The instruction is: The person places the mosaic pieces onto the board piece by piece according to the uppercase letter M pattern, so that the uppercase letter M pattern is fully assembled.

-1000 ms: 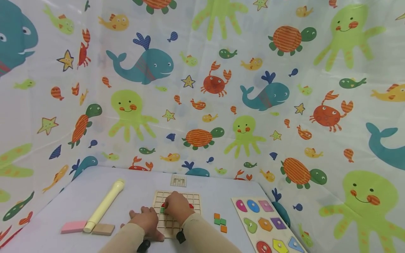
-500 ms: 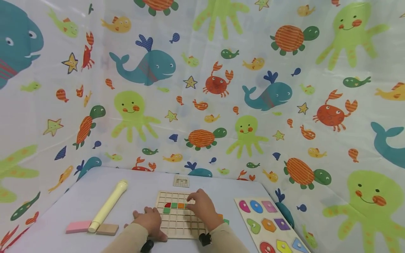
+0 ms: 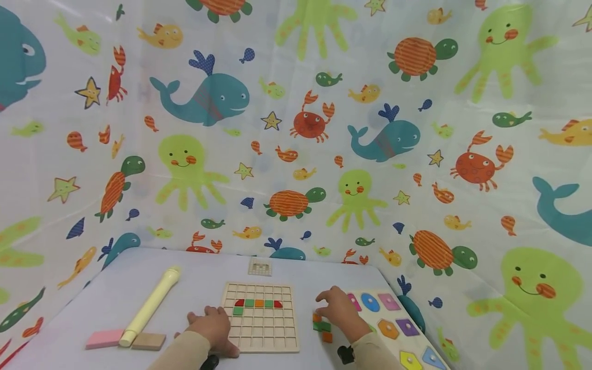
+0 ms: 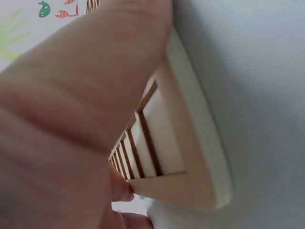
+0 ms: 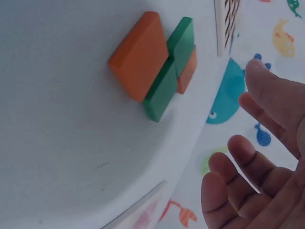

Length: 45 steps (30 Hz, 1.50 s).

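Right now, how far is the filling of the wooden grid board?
Only a start: the grid board has one short row of red, green and orange tiles plus one green below. The left hand steadies the board; the right hand, empty, reaches the four loose tiles. Most cells remain empty.

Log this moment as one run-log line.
left hand: rests on grid board edge | right hand: open above loose orange and green tiles | board row: five tiles placed

Play corner: sea-animal curtain (image 3: 296,128), shape puzzle (image 3: 393,329), toy table (image 3: 139,277).
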Available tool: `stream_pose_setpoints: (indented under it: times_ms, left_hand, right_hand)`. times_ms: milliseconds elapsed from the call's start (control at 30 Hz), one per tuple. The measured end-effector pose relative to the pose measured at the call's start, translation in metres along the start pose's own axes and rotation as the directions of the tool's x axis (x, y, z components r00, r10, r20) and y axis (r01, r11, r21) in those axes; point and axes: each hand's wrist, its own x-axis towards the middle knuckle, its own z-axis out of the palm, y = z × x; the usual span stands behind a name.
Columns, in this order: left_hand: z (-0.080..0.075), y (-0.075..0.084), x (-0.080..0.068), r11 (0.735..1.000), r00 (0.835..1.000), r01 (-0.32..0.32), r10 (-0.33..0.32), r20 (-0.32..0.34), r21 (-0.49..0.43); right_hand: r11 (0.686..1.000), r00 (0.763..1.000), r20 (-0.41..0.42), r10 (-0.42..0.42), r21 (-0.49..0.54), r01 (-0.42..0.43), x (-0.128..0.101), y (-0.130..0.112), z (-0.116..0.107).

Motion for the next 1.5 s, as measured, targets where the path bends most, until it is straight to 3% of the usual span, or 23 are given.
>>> stream_pose_setpoints:
  times_ms: [200, 400, 533, 900, 1200, 1400, 1500]
  left_hand:
    - [0.001, -0.004, -0.001, 1.000, 1.000, -0.005, 0.005, -0.008, 0.010]
    - [0.000, -0.005, -0.002, 1.000, 1.000, -0.010, 0.010, -0.007, -0.009]
    - [-0.001, -0.006, -0.003, 1.000, 1.000, -0.010, 0.010, 0.001, -0.012]
    - [-0.002, -0.004, -0.003, 1.000, 1.000, 0.001, -0.001, 0.000, -0.016]
    - [-0.001, -0.005, -0.002, 1.000, 1.000, -0.009, 0.009, -0.005, -0.008]
    - [-0.002, -0.004, -0.005, 1.000, 1.000, -0.024, 0.024, -0.006, 0.007]
    - [-0.003, -0.003, -0.007, 1.000, 1.000, -0.016, 0.016, -0.004, -0.001]
  right_hand:
    - [0.995, 0.995, 0.023, 0.095, -0.006, -0.095, 0.000, 0.004, 0.002]
    - [0.971, 0.972, 0.019, 0.236, -0.050, -0.235, 0.001, -0.002, 0.010]
    - [0.959, 0.961, 0.027, 0.276, -0.080, -0.273, 0.001, -0.007, 0.017]
    - [0.959, 0.995, -0.023, 0.101, -0.263, -0.104, -0.005, -0.023, 0.021]
    - [0.983, 0.999, 0.023, 0.042, -0.179, -0.037, 0.002, -0.021, 0.027]
    - [0.985, 1.000, -0.009, 0.021, -0.173, -0.022, 0.005, -0.017, 0.032]
    - [0.986, 0.998, -0.039, -0.040, -0.164, 0.033, 0.004, -0.022, 0.031]
